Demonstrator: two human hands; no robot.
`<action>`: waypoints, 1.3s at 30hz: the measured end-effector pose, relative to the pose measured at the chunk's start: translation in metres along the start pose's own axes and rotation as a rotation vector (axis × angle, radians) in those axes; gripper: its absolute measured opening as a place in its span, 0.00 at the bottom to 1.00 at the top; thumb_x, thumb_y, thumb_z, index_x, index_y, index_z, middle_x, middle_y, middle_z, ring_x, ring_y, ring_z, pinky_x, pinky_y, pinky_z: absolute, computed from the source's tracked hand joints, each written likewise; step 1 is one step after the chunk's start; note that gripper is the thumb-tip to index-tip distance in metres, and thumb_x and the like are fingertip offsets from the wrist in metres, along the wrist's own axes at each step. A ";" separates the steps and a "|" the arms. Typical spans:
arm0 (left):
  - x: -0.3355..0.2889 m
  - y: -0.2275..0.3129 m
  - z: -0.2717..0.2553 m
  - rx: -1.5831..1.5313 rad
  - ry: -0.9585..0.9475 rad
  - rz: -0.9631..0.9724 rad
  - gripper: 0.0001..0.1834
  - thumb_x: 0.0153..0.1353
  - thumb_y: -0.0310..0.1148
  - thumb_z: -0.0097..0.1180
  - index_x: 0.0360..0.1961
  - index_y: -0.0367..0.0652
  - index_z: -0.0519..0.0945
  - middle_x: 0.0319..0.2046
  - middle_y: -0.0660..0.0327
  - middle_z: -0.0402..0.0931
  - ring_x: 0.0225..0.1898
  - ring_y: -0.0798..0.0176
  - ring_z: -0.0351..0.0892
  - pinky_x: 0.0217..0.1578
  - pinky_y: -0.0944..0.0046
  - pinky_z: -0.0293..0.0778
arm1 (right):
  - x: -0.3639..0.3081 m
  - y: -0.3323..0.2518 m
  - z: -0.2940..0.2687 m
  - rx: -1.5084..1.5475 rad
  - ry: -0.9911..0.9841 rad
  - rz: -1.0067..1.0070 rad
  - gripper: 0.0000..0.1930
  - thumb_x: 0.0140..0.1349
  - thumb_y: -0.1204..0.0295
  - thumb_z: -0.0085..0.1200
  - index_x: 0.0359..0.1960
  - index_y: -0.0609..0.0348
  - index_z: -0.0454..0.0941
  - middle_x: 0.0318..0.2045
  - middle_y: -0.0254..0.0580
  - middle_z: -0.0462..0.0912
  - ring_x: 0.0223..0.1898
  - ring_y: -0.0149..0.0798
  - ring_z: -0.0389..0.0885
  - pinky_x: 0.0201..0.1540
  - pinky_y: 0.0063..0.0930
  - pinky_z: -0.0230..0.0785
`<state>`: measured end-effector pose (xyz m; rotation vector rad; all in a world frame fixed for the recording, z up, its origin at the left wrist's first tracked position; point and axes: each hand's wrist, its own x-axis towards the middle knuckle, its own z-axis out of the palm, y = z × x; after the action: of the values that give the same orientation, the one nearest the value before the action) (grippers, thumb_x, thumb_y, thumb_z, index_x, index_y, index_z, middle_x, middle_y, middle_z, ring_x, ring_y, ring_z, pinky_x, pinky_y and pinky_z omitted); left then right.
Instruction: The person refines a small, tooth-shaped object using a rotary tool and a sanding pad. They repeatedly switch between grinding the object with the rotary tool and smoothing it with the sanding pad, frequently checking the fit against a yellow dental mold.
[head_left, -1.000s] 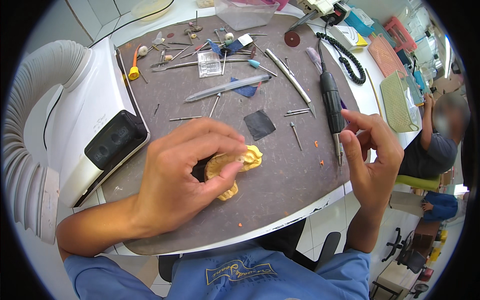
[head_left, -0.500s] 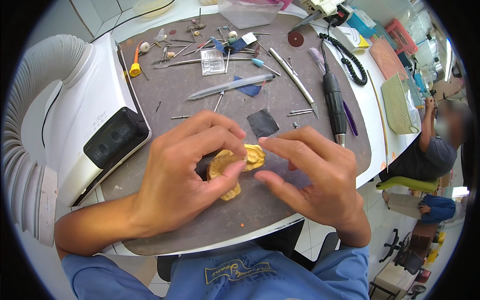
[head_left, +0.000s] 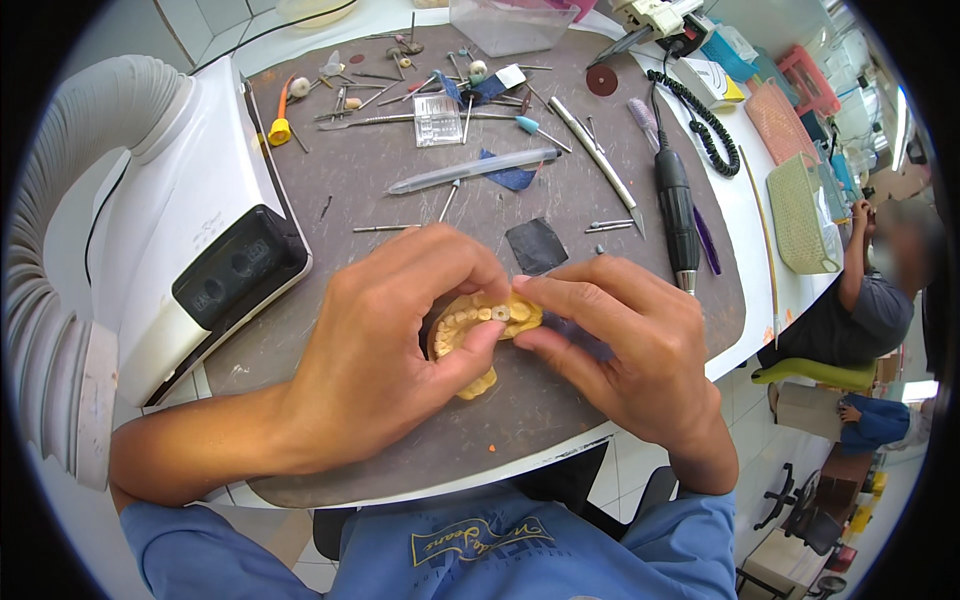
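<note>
Between my hands is a yellow dental cast (head_left: 458, 322) with a row of teeth, just above the grey mat. A small pale tooth crown (head_left: 500, 313) sits in the row, between my left thumb and index finger. My left hand (head_left: 395, 345) is closed round the left part of the cast, thumb on the near side and fingers on the far side. Thumb and index finger of my right hand (head_left: 640, 350) close on the cast's right end. My fingers hide parts of the cast. Beyond it lies a square of black paper or film (head_left: 536, 246).
On the grey mat lie a clear pen (head_left: 470, 172), a craft knife (head_left: 598, 155), a rotary handpiece (head_left: 675, 215) and several burs (head_left: 400, 55). A white machine with a ribbed hose (head_left: 210, 230) stands left. A person (head_left: 840, 290) sits at the far right.
My right thumb and index finger have moved left and closed onto the cast's right end. The left fingers have shifted, so the pale crown and more of the tooth row show.
</note>
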<state>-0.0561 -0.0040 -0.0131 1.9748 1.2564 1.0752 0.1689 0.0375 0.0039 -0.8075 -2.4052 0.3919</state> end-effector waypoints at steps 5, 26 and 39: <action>-0.002 0.000 -0.005 0.023 -0.048 0.012 0.19 0.52 0.20 0.70 0.47 0.36 0.82 0.46 0.54 0.83 0.48 0.58 0.85 0.49 0.62 0.80 | 0.002 0.000 0.000 0.006 -0.018 0.000 0.14 0.57 0.72 0.72 0.45 0.56 0.86 0.35 0.38 0.85 0.35 0.43 0.86 0.37 0.36 0.79; 0.002 -0.002 -0.012 0.029 -0.058 0.084 0.25 0.49 0.22 0.75 0.51 0.38 0.85 0.47 0.52 0.85 0.47 0.53 0.87 0.50 0.60 0.81 | 0.030 0.033 -0.021 -0.081 -0.184 -0.106 0.18 0.62 0.82 0.61 0.54 0.60 0.84 0.46 0.47 0.86 0.47 0.51 0.84 0.49 0.42 0.76; 0.002 -0.001 -0.012 0.036 -0.064 0.072 0.24 0.49 0.22 0.74 0.51 0.39 0.86 0.46 0.52 0.85 0.47 0.53 0.87 0.49 0.60 0.81 | 0.043 0.036 -0.027 -0.010 -0.314 -0.040 0.15 0.57 0.83 0.64 0.46 0.60 0.80 0.43 0.44 0.80 0.43 0.47 0.84 0.46 0.38 0.77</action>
<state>-0.0662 -0.0009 -0.0069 2.0788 1.1865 1.0226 0.1732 0.0949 0.0277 -0.7462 -2.7097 0.5242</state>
